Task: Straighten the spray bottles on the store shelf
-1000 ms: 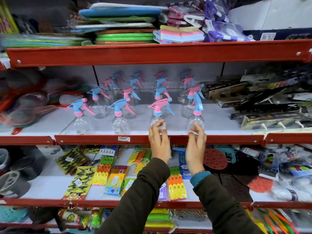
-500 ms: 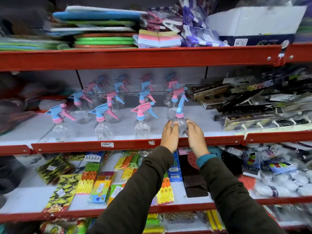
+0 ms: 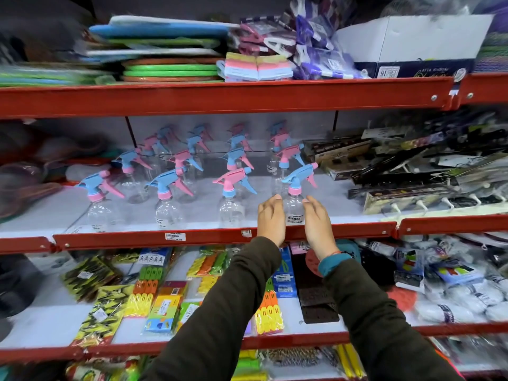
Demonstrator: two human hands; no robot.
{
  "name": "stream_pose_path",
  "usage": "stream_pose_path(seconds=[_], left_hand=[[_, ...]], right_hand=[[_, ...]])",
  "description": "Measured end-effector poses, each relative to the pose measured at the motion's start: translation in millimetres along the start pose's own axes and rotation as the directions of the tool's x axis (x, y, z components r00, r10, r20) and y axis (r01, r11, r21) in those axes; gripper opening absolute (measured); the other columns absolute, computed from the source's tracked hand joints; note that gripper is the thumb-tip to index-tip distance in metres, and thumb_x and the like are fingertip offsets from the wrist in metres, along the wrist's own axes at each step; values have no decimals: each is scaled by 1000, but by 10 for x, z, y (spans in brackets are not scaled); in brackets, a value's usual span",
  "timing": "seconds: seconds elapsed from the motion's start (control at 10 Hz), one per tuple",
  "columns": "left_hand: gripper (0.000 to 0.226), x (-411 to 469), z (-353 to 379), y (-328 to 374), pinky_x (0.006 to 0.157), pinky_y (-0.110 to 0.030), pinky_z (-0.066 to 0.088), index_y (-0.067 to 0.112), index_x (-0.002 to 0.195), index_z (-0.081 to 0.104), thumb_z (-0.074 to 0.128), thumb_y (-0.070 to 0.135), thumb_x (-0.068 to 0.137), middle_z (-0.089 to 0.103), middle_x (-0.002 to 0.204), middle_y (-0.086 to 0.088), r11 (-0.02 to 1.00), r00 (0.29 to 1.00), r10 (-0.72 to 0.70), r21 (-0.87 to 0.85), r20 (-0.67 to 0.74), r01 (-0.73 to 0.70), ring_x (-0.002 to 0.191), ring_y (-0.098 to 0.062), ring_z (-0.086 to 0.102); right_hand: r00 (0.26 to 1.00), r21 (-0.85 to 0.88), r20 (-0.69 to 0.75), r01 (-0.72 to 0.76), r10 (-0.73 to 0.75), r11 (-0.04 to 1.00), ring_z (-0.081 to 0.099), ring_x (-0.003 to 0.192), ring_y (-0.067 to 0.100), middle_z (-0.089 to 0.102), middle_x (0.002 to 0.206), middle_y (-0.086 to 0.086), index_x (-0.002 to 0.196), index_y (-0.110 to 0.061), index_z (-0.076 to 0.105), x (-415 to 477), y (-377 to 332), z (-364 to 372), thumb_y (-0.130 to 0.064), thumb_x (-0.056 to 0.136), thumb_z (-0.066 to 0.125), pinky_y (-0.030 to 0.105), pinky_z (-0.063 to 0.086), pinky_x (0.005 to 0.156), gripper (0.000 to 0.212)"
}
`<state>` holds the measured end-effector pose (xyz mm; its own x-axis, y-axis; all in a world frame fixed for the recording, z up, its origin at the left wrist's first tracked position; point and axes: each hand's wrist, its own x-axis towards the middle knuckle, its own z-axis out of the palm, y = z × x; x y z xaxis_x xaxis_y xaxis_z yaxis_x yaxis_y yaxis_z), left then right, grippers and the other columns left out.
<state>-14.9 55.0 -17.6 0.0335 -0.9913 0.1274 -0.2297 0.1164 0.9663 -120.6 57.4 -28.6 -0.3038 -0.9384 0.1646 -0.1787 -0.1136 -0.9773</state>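
Several clear spray bottles with pink and blue trigger heads stand in rows on the middle shelf (image 3: 203, 238), which has a red front edge. The front row holds bottles at the left (image 3: 96, 209), centre-left (image 3: 168, 209) and centre (image 3: 232, 206), nozzles pointing left. The rightmost front bottle (image 3: 294, 211), blue head and pink collar, stands upright at the shelf edge. My left hand (image 3: 271, 220) cups its left side and my right hand (image 3: 317, 225) its right side, fingers against the clear body. Its nozzle also points left.
Dark flat packaged goods (image 3: 412, 174) crowd the shelf right of the bottles. Above, stacked coloured mats (image 3: 170, 66) and a white box (image 3: 412, 42). The lower shelf holds clothespin packs (image 3: 154, 298) and a dark mat (image 3: 316, 298). Blurred pink items (image 3: 27, 171) lie at the left.
My left hand left the third front bottle and joined my right on the rightmost one. That bottle's head turned from edge-on to nozzle-left, matching the row. The view shifted right.
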Motion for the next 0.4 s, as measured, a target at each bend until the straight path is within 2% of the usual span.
stream_pose_path(seconds=[0.1,0.4], left_hand=[[50,-30,8,25,116,-28,20,10,140,47,30,37,102,43,149,-16,999,1000,-5,-35,29,6,141,-24,37],[55,-88,26,115,124,-36,18,11,147,38,31,40,101,35,158,-11,1000,998,-14,22,61,13,147,-22,29]], right_hand=[[1000,24,10,-2,1,1000,39,142,20,42,155,6,147,-14,43,-25,37,36,-32,102,39,28,28,112,48],[998,54,-57,2,2,999,44,137,20,47,152,6,144,-18,47,-109,47,10,-30,100,43,30,33,110,46]])
